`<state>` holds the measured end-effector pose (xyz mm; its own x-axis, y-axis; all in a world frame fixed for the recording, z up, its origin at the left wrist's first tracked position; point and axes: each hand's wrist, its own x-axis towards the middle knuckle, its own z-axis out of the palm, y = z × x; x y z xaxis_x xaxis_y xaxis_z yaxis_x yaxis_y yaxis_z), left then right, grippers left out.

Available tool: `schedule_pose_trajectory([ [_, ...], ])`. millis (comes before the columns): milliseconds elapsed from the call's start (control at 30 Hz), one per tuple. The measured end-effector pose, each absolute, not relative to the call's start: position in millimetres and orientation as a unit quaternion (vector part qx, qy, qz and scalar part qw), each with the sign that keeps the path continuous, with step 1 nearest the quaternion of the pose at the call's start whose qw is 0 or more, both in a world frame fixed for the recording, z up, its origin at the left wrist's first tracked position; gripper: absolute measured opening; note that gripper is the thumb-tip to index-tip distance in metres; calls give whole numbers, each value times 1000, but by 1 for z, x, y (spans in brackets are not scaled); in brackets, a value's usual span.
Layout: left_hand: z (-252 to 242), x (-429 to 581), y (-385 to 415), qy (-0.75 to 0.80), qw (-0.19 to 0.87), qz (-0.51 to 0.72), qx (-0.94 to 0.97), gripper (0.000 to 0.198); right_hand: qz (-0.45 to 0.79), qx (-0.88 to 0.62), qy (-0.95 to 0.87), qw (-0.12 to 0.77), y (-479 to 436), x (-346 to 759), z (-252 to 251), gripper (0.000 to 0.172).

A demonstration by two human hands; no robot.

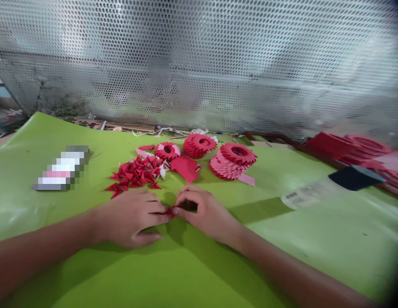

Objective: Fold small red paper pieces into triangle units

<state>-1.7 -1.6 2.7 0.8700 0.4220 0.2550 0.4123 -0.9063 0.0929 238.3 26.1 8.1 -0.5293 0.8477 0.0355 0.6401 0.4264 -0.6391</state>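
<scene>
Between my two hands, just above the green table cover (192,273), is a small folded piece of red paper (171,212). My right hand (211,214) pinches its right end between thumb and forefinger. The fingertips of my left hand (131,218) close on its left end, with that thumb held lower and apart. Most of the piece is hidden by fingers. Just beyond my left hand lies a heap of pointed red folded paper pieces (134,172), with some white and pink ones among them. Flat red paper (186,167) lies beside the heap.
Behind the heap stand a red-and-pink paper ring (167,150), a red ring stack (199,145) and a pink-and-red stack (229,164). A blurred-out slab (60,169) lies left. A clear, dark-ended container (317,193) and red paper stacks (343,147) are right. Perforated metal (201,64) rises behind.
</scene>
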Motion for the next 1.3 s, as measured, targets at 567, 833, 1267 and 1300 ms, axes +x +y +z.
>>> schedule_pose_trajectory([
  [567, 5, 2, -1, 235, 30, 122, 964, 28, 216, -404, -880, 129, 20, 244, 3, 15],
  [833, 1, -1, 1, 232, 27, 135, 963, 28, 199, -383, -890, 147, 22, 246, -4, 19],
  [1267, 9, -3, -1, 347, 70, 228, 907, 19, 338, -440, -817, 155, 26, 247, 3, 12],
  [1300, 10, -4, -2, 363, 79, 231, 899, 19, 357, -445, -806, 157, 26, 247, 4, 12],
])
